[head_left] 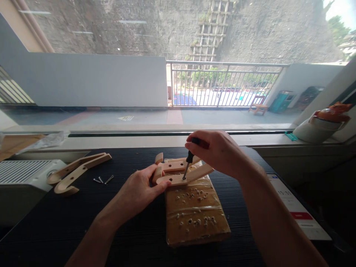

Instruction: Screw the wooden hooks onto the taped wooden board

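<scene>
My right hand [213, 150] is closed around the dark handle of a screwdriver [190, 157]. Its tip meets a hole in a pale wooden hook [178, 180] that has two holes and a curled end. My left hand [143, 183] grips the curled end of that hook, thumb along its near side. Just behind lies a second wooden hook [174, 166], close to the left fingers; whether they touch it I cannot tell. Both hooks rest on a tape-wrapped brown block [197, 222] with several ragged holes in its top.
Two more wooden hooks [80, 172] lie on the black table [133, 237] at left, beside several screws [104, 180]. A tablet [297, 207] with a lit screen is at right. Behind stand a window sill [133, 142] and a pot [317, 128]; a white radiator [30, 172] is at far left.
</scene>
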Motion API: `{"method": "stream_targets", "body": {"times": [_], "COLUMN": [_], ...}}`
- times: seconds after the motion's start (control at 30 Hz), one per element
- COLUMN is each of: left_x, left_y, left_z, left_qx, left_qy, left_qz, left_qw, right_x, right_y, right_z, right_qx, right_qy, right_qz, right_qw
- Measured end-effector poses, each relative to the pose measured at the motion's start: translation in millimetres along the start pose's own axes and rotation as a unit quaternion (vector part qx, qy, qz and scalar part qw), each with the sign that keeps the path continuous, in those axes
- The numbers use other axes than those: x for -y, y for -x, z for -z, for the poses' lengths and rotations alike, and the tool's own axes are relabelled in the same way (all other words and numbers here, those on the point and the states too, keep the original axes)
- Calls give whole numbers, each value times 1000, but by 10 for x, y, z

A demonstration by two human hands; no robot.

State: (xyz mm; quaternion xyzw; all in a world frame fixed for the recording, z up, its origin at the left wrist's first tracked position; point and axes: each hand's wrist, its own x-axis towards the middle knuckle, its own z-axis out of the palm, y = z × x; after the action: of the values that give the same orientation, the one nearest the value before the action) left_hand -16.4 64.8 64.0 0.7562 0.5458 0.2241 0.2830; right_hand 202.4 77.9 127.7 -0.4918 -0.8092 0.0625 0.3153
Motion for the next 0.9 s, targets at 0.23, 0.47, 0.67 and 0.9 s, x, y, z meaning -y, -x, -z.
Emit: {"method": "stream_targets", "body": {"times": [0.23, 0.47, 0.67, 0.9], "left_x": [-8, -10, -14, 9], "left_y": [-1, 14, 8, 3], "left_z": [2, 9, 1, 7], "left_qx": [-2, -5, -4, 0], "left_qy": [3, -3, 16, 3], "left_qz": [2, 0, -8, -1], "left_qw": [1000, 1000, 1000, 1000], "right_x": [92, 39, 146, 11], "right_y": [4, -4, 19, -26], "right_z": [-15, -25, -24, -25], "right_qx": [0, -2, 24, -35], "right_qy": [-6, -9, -58, 13], "right_qz": [39, -2, 64, -6], "right_qw": [999, 1000, 996, 999]}}
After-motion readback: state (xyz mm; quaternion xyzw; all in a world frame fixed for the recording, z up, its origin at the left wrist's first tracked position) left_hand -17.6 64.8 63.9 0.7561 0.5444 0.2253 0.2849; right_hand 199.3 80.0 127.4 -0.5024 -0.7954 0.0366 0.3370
